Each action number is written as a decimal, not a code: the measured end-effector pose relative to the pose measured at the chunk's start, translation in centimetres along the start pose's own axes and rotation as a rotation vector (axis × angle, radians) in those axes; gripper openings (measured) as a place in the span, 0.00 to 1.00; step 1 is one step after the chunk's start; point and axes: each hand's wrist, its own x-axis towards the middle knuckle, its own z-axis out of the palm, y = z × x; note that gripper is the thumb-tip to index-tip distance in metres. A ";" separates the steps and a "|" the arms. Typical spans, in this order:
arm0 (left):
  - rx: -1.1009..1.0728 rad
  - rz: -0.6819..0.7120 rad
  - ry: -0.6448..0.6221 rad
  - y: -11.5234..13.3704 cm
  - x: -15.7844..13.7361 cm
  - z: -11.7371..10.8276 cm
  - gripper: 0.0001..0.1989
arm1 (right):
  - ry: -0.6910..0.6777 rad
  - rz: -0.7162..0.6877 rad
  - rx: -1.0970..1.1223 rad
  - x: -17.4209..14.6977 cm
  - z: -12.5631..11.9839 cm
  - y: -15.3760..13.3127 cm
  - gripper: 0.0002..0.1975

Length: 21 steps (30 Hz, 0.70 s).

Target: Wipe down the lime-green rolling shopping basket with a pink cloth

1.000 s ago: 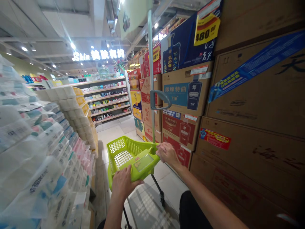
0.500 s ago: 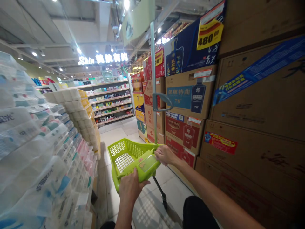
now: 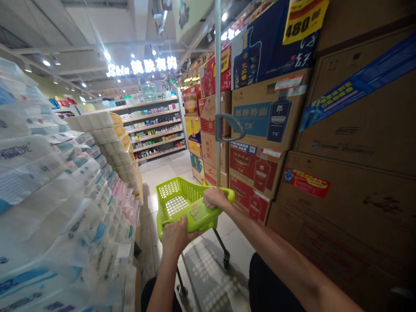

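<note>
A small lime-green shopping cart with a perforated basket stands in front of me on dark legs with wheels. On the near left of its handle rim, my left hand is closed, thumb on top. My right hand grips the rim farther right, beside the foot of a metal pole. The pole rises from the cart's right side and bears a grey loop handle and a pale flag at the top. The visible part of the basket holds nothing.
Stacked tissue packs line the aisle on the left. Cartons of bottles and large brown boxes form a wall close on the right. Tiled floor leads to shelves of small goods under a lit sign.
My right hand has shifted left along the handle, leaving its right corner showing. The cart appears slightly higher and farther right in view, and more of its wheels shows.
</note>
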 end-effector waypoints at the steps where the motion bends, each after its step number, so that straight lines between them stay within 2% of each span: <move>1: 0.007 0.006 -0.001 -0.4 0.1 0.0 0.28 | 0.048 -0.004 -0.016 -0.9 0.5 -0.7 0.17; 3: 0.012 0.024 -0.004 -1.3 0.2 0.0 0.28 | 0.157 -0.097 -0.048 -3.0 1.3 -1.4 0.17; 4: 0.011 0.031 -0.005 -1.7 0.2 0.1 0.28 | 0.202 -0.204 -0.055 -4.0 1.5 -1.1 0.16; 6: 0.003 0.041 -0.001 -2.4 0.1 0.2 0.29 | 0.250 -0.458 -0.054 -5.7 1.4 0.3 0.15; 8: -0.013 0.044 0.006 -2.7 0.0 0.3 0.30 | 0.284 -0.598 -0.054 -6.6 0.7 2.3 0.15; 9: -0.021 0.044 0.005 -2.6 -0.1 0.3 0.30 | 0.297 -0.585 -0.064 -6.7 0.3 3.1 0.15; 11: -0.031 0.045 -0.004 -2.1 0.0 0.3 0.31 | 0.321 -0.447 -0.130 -6.5 -0.1 3.6 0.15; 14: -0.040 0.046 -0.020 -0.6 0.5 0.1 0.31 | 0.285 -0.233 -0.316 -5.7 0.8 1.0 0.15; 18: -0.064 0.016 -0.013 0.9 0.6 0.1 0.30 | 0.038 -0.244 -0.408 -4.0 1.3 -3.3 0.14; 21: -0.072 -0.016 0.019 0.8 0.1 0.2 0.28 | -0.117 -0.176 -0.357 -2.4 -0.7 -3.1 0.13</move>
